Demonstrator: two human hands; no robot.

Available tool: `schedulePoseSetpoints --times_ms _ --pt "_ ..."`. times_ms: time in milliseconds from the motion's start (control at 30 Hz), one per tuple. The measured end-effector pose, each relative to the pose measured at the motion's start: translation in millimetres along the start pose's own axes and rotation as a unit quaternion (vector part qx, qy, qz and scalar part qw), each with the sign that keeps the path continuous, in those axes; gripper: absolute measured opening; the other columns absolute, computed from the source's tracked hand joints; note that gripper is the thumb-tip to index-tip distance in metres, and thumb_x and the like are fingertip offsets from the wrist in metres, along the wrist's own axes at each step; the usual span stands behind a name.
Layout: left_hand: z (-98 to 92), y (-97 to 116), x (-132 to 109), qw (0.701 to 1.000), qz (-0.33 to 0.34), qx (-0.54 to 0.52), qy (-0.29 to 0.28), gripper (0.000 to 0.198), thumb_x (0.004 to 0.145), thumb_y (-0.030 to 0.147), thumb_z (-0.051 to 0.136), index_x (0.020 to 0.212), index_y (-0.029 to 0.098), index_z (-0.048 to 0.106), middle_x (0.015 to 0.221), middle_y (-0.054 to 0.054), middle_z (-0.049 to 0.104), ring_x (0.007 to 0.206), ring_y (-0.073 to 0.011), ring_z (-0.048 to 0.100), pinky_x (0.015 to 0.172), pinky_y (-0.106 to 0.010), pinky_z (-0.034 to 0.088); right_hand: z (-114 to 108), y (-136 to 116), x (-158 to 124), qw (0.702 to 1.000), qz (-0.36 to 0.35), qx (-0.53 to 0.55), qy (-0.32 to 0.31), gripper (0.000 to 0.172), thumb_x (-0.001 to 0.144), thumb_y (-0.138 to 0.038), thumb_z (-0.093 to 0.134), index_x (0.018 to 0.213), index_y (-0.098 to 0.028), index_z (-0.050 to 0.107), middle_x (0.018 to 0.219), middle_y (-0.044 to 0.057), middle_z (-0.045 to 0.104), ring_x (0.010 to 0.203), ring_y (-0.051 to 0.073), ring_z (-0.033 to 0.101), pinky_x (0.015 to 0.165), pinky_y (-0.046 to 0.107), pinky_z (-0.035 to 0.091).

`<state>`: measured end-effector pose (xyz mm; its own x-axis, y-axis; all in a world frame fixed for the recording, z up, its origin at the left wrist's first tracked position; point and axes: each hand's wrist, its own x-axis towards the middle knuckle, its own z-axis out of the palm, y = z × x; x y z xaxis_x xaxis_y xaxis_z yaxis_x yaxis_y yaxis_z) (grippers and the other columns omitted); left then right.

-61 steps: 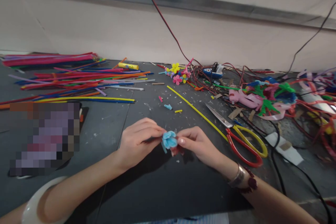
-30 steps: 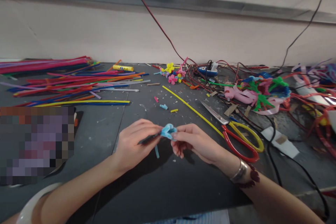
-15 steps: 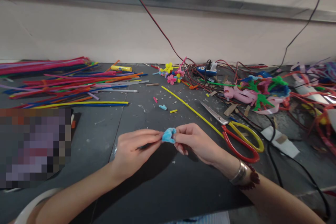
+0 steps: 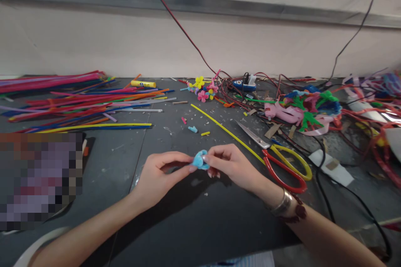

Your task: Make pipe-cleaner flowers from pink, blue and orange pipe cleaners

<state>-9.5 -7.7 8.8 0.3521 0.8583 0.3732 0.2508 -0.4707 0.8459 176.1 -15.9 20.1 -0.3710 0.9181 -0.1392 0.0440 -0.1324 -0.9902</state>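
Observation:
Between my two hands is a small light-blue piece of bent pipe cleaner (image 4: 198, 160), raised over the dark table (image 4: 188, 225). My left hand (image 4: 166, 175) pinches its left side between thumb and fingertips. From the right, my right hand (image 4: 232, 164) pinches the other side, its thumb lying across the blue loops. Just beyond the hands lie a light-blue scrap (image 4: 193, 129), a yellow snippet (image 4: 205, 133) and a pink snippet (image 4: 184, 120). A long yellow pipe cleaner (image 4: 227, 132) runs diagonally to the scissors (image 4: 269, 150), which have one red and one yellow handle.
Bundles of coloured pipe cleaners (image 4: 78, 100) and a yellow glue stick (image 4: 143, 84) lie back left. Small fuzzy flowers (image 4: 202, 89) sit at the back. A pink glue gun (image 4: 282, 112), tangled cables (image 4: 319, 171) and white paper (image 4: 332, 167) are at right. A pixelated screen (image 4: 40, 179) is at left.
The blue piece has turned a little between my fingers, and my right thumb has come onto its loops. The left fingers have bent more. The view has shifted slightly.

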Motion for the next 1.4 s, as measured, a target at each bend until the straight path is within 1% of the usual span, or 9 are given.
schedulePoseSetpoints --times_ms 100,267,433,667,800,1033,1133,1300,1400 --pt "-0.5 0 1 0.995 -0.069 -0.061 -0.026 0.012 0.067 0.015 0.068 0.079 0.018 0.07 0.075 -0.001 0.073 0.066 -0.0175 0.069 0.064 -0.023 0.058 -1 -3 -2 0.997 -0.048 -0.064 0.009 0.027 0.081 -0.035 0.052 0.066 -0.014 0.058 0.056 -0.001 0.056 0.051 0.008 0.049 0.05 0.019 0.038" --pt "-0.9 1 3 0.988 -0.099 -0.088 -0.078 0.012 0.072 0.016 0.064 0.081 0.019 0.071 0.077 -0.002 0.073 0.07 -0.0191 0.069 0.067 -0.026 0.057 -2 -5 -4 0.985 -0.106 -0.133 0.012 0.027 0.083 -0.036 0.05 0.071 -0.015 0.061 0.062 0.0 0.057 0.058 0.009 0.051 0.054 0.02 0.04" --pt "-0.9 -1 4 0.984 -0.118 -0.116 -0.059 0.009 0.069 0.015 0.067 0.077 0.018 0.069 0.074 -0.002 0.073 0.065 -0.0166 0.068 0.062 -0.023 0.056 -4 1 1 0.996 -0.065 -0.049 0.022 0.022 0.076 -0.037 0.06 0.076 -0.015 0.063 0.063 0.0 0.059 0.054 0.009 0.052 0.052 0.02 0.042" --pt "-1.8 -6 4 0.968 -0.172 -0.129 -0.129 0.011 0.072 0.019 0.064 0.081 0.021 0.07 0.076 -0.001 0.073 0.069 -0.0172 0.068 0.067 -0.025 0.056 -5 5 4 0.999 -0.025 0.025 0.016 0.021 0.07 -0.034 0.066 0.068 -0.013 0.062 0.057 -0.001 0.059 0.049 0.006 0.049 0.05 0.019 0.04" --pt "-1.6 -4 3 0.97 -0.17 -0.142 -0.1 0.007 0.067 0.014 0.068 0.071 0.019 0.07 0.068 -0.001 0.072 0.063 -0.0163 0.068 0.062 -0.022 0.055 -2 11 3 0.988 0.028 0.152 -0.024 0.02 0.072 -0.029 0.067 0.064 -0.012 0.059 0.055 -0.002 0.058 0.049 0.004 0.048 0.05 0.016 0.036" --pt "0.1 4 4 0.961 -0.183 -0.181 -0.098 0.006 0.065 0.012 0.069 0.065 0.018 0.07 0.066 -0.001 0.072 0.061 -0.0141 0.067 0.06 -0.018 0.054 7 20 4 0.93 0.111 0.338 -0.097 0.019 0.072 -0.025 0.067 0.064 -0.012 0.055 0.052 -0.003 0.056 0.047 0.003 0.048 0.047 0.014 0.034" --pt "0.5 4 4 0.961 -0.209 -0.163 -0.074 0.004 0.063 0.013 0.071 0.063 0.016 0.07 0.063 -0.001 0.072 0.06 -0.0132 0.066 0.06 -0.017 0.053 8 17 5 0.943 0.079 0.313 -0.077 0.021 0.074 -0.028 0.064 0.063 -0.013 0.056 0.052 -0.003 0.054 0.046 0.004 0.047 0.046 0.015 0.034" --pt "-0.6 1 3 0.973 -0.192 -0.126 0.017 0.008 0.058 0.013 0.074 0.063 0.017 0.069 0.065 0.001 0.072 0.061 -0.0131 0.066 0.06 -0.017 0.053 5 10 5 0.986 0.004 0.169 -0.011 0.021 0.072 -0.031 0.065 0.066 -0.012 0.063 0.057 0.0 0.06 0.048 0.005 0.049 0.047 0.017 0.038" --pt "-2.2 2 2 0.979 -0.174 -0.105 0.006 0.007 0.061 0.016 0.072 0.067 0.018 0.07 0.069 0.001 0.072 0.065 -0.0142 0.067 0.062 -0.018 0.054 2 10 4 0.992 -0.009 0.126 -0.012 0.017 0.071 -0.029 0.066 0.07 -0.012 0.066 0.061 0.001 0.064 0.05 0.006 0.052 0.049 0.018 0.04"
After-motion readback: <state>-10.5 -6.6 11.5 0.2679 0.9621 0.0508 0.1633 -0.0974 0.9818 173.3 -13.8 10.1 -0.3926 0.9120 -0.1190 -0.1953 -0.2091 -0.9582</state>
